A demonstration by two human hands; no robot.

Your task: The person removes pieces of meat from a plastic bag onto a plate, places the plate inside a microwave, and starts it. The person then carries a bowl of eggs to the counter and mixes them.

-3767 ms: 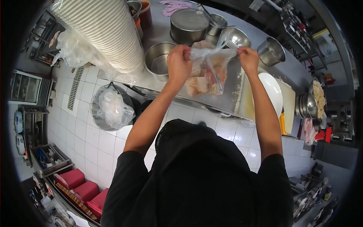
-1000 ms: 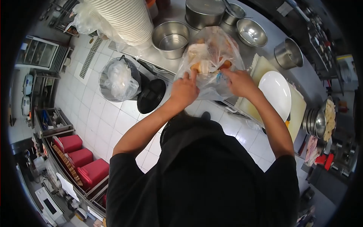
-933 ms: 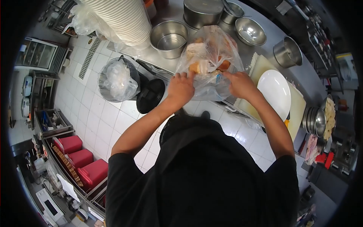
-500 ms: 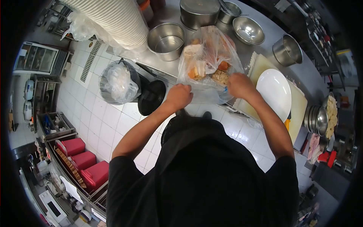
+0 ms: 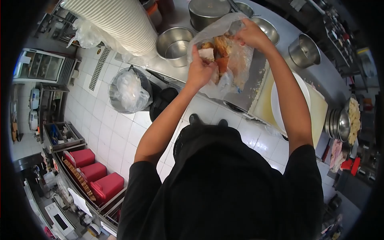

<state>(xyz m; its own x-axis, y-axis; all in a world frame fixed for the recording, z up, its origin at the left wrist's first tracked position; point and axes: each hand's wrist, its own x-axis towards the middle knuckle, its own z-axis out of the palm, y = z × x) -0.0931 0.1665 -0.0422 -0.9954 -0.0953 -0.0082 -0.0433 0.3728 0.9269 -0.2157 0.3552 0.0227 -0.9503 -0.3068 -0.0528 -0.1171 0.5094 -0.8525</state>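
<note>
A clear plastic bag point(image 5: 240, 66) with pale and orange-brown food pieces point(image 5: 221, 46) inside rests at the front of the steel counter point(image 5: 170, 74). My left hand point(image 5: 201, 69) is closed on the bag's left side, thumb pointing up beside a pale piece. Higher up on the right, my right hand point(image 5: 251, 35) pinches the bag's upper edge, its fingers bent around the plastic. The bag is spread between both hands, and the food shows through its opening. A round steel pot point(image 5: 175, 44) stands just left of the bag.
A tall stack of white containers point(image 5: 116, 24) leans at the upper left. Behind the bag are a lidded pot point(image 5: 209, 10) and a steel bowl point(image 5: 269, 30). At right lie a cutting board point(image 5: 262, 98) and a white plate point(image 5: 280, 108). A lined bin point(image 5: 130, 90) stands below the counter.
My right hand has risen from the bag's near edge to its upper right, lifting the plastic. My left hand has moved up and in onto the bag, which is now spread wider.
</note>
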